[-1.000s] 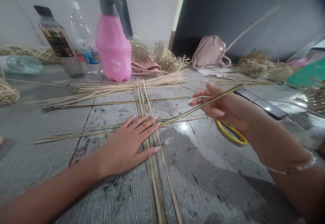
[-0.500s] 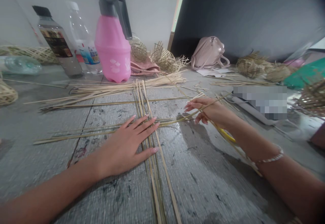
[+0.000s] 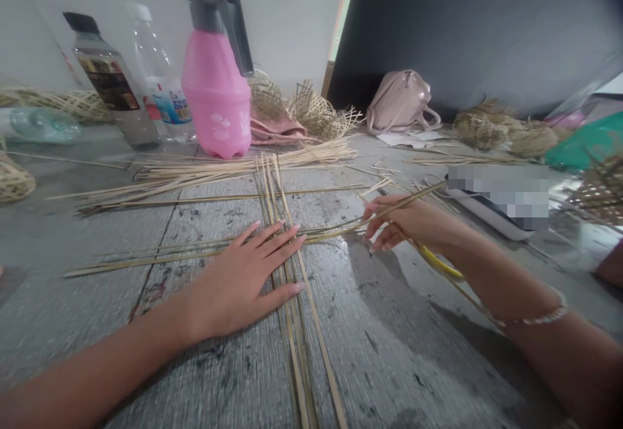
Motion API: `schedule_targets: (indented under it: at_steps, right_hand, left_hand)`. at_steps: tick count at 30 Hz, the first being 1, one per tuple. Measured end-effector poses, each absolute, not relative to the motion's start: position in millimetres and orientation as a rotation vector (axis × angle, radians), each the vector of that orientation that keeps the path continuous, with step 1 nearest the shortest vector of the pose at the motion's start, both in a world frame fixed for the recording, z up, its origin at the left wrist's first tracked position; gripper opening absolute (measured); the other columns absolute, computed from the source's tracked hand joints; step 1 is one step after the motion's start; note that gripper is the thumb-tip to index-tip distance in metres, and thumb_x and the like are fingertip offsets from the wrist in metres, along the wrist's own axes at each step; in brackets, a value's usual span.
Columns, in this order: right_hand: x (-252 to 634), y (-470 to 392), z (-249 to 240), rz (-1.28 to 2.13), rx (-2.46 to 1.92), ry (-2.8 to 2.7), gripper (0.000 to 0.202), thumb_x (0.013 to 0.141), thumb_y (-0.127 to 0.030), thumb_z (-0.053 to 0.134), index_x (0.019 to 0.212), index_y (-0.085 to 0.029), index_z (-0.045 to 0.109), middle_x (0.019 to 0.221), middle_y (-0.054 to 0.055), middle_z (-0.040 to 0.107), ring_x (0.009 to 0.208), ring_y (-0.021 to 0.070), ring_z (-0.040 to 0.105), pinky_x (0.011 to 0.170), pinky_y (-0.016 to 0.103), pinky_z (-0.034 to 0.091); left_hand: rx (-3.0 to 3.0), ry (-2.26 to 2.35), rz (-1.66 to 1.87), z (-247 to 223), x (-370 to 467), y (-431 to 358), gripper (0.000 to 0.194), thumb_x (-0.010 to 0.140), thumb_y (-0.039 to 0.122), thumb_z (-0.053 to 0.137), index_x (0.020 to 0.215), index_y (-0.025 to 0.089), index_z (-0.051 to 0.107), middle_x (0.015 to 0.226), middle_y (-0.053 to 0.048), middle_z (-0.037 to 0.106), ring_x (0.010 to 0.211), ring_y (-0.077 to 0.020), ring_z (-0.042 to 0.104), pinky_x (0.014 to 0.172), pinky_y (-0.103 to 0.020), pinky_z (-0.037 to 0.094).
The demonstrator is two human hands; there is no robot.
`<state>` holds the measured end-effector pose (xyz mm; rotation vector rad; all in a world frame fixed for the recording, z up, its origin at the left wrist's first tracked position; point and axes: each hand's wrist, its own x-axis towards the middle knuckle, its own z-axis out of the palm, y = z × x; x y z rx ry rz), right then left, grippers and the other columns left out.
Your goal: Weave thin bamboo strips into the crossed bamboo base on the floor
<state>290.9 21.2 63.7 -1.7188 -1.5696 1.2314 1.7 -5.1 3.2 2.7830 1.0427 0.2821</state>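
My left hand (image 3: 253, 267) lies flat with its fingers spread, pressing on the spot where long bamboo strips (image 3: 292, 325) running away from me cross several sideways bamboo strips (image 3: 146, 262). To the right, my right hand (image 3: 399, 221) is raised a little over the table, its fingers curled around the right ends of the sideways strips (image 3: 331, 235). One strip passes across the back of that hand. Just how the fingertips pinch the strips is partly hidden. Below the right wrist is a yellow curved thing (image 3: 440, 263), partly covered.
A pile of loose strips (image 3: 219, 164) lies behind the crossing. A pink spray bottle (image 3: 217, 98), a dark-capped bottle (image 3: 109, 82) and a clear bottle (image 3: 163, 85) stand at the back left. Woven pieces (image 3: 324, 111), a pink bag (image 3: 402, 101) and a blurred-out flat device (image 3: 491, 205) lie farther right.
My right hand has shifted slightly right and its fingers have curled in more, drawing the strips with it. My left hand stays in place.
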Motion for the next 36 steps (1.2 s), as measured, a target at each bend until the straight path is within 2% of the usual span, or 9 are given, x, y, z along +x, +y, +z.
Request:
schedule_targets:
  at_steps: [5,11,16,19,21,23,26,29,36]
  right_hand:
    - [257,5,55,1.714,-1.736,-1.448,0.030,0.087,-0.039,0.061,0.070,-0.015,0.059,0.060,0.004,0.066,0.048,0.0117,0.064,0.045,0.018,0.049]
    - [227,-16,55,1.885,-1.826,-1.625,0.041,0.090,-0.039,0.056,0.056,-0.015,0.054,0.047,0.000,0.057,0.036,0.0086,0.053,0.037,0.018,0.042]
    - [217,-21,61,1.634,-1.922,-1.999,0.044,0.096,-0.030,0.046,0.054,-0.018,0.046,0.044,-0.003,0.048,0.032,0.0079,0.047,0.036,0.020,0.039]
    - [220,-14,70,1.143,-1.876,-2.447,0.044,0.095,-0.036,0.050,0.054,-0.019,0.047,0.046,-0.001,0.051,0.039,0.0124,0.052,0.044,0.025,0.042]
    - [226,-4,71,0.657,-1.764,-2.595,0.037,0.092,-0.042,0.056,0.065,-0.018,0.058,0.058,0.004,0.062,0.056,0.0192,0.061,0.055,0.032,0.048]
    - [235,9,64,0.333,-1.543,-2.593,0.033,0.086,-0.048,0.064,0.095,-0.016,0.066,0.092,0.012,0.071,0.090,0.0280,0.067,0.077,0.041,0.053]
    - [249,25,42,0.285,-1.175,-2.663,0.089,0.073,-0.060,0.074,0.143,-0.016,0.043,0.148,0.018,0.043,0.141,0.0334,0.034,0.112,0.052,0.034]
    - [258,31,23,0.451,-1.134,-2.751,0.102,0.079,-0.063,0.066,0.155,-0.018,0.018,0.158,0.016,0.026,0.148,0.0294,0.016,0.120,0.052,0.017]
    - [250,35,14,0.569,-1.003,-2.752,0.102,0.083,-0.059,0.064,0.157,-0.025,0.001,0.160,0.011,0.019,0.148,0.0262,0.016,0.121,0.053,0.007]
  left_hand:
    - [2.763,1.065,0.254,4,2,-6,0.065,0.098,0.066,0.028,0.151,0.027,0.032,0.159,0.000,0.025,0.147,-0.0264,0.023,0.119,-0.050,0.017]
    - [2.784,1.061,0.243,4,3,-6,0.066,0.098,0.066,0.027,0.152,0.027,0.029,0.159,0.001,0.023,0.147,-0.0264,0.023,0.119,-0.050,0.017]
    - [2.799,1.052,0.253,4,3,-6,0.065,0.098,0.065,0.027,0.153,0.030,0.026,0.159,0.001,0.023,0.147,-0.0265,0.023,0.119,-0.050,0.017]
    - [2.800,1.051,0.235,4,3,-6,0.066,0.098,0.066,0.026,0.153,0.030,0.025,0.160,0.001,0.022,0.147,-0.0268,0.022,0.118,-0.051,0.017]
    - [2.806,1.048,0.245,3,3,-6,0.065,0.098,0.066,0.026,0.153,0.030,0.026,0.160,0.001,0.022,0.147,-0.0268,0.022,0.119,-0.051,0.017]
    - [2.803,1.053,0.267,2,3,-6,0.067,0.099,0.065,0.026,0.153,0.026,0.024,0.160,-0.002,0.023,0.147,-0.0269,0.022,0.119,-0.050,0.016]
    - [2.761,1.096,0.288,2,2,-7,0.079,0.098,0.065,0.026,0.155,0.013,0.013,0.159,-0.011,0.023,0.147,-0.0269,0.022,0.120,-0.047,0.016]
    - [2.735,1.117,0.300,3,1,-8,0.085,0.097,0.066,0.026,0.155,0.007,0.007,0.158,-0.017,0.023,0.147,-0.0270,0.023,0.120,-0.047,0.017]
    - [2.773,1.077,0.351,0,1,-8,0.083,0.098,0.065,0.029,0.154,0.008,0.010,0.157,-0.018,0.026,0.146,-0.0286,0.025,0.119,-0.048,0.018]
